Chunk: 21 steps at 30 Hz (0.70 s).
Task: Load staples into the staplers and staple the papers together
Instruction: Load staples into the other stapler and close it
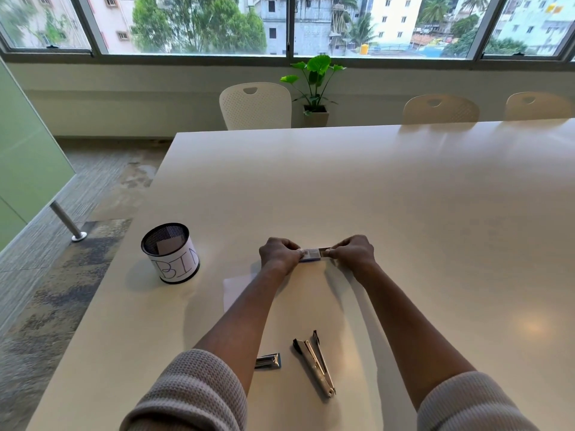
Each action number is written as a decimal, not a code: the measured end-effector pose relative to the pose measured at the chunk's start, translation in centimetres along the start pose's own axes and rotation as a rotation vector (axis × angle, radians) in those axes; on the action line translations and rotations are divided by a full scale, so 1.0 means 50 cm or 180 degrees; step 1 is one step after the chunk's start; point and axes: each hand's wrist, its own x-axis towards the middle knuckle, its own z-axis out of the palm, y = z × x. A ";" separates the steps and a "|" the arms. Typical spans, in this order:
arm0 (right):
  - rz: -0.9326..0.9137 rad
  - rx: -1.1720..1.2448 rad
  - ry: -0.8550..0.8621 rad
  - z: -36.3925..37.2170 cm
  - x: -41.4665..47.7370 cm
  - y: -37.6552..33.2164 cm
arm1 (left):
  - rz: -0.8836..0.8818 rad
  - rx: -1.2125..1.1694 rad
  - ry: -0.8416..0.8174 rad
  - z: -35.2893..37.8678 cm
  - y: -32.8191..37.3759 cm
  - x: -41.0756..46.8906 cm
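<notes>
Both hands hold a small staple box (pixel 312 255) out over the white table (pixel 404 197). My left hand (pixel 280 253) grips the box's left end, and my right hand (pixel 353 251) pinches its right end, where a dark inner tray shows. A black and silver stapler (pixel 315 362) lies open on the table near me, between my forearms. A second stapler with a blue end (pixel 268 361) lies beside it, partly hidden by my left forearm. White paper (pixel 236 289) lies flat under my left arm.
A black mesh cup labelled BIN (pixel 170 253) stands to the left of my hands. White chairs (pixel 255 104) and a potted plant (pixel 314 88) stand beyond the table's far edge. The table's left edge runs diagonally near the cup.
</notes>
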 end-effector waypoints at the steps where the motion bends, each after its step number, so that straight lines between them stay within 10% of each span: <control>1: 0.0059 0.0043 0.0005 0.000 0.001 0.000 | -0.0015 -0.0010 0.0002 0.000 0.000 -0.001; 21: -0.0587 -0.0874 0.0195 0.016 0.002 -0.001 | 0.0013 -0.0057 0.0013 -0.004 0.004 -0.011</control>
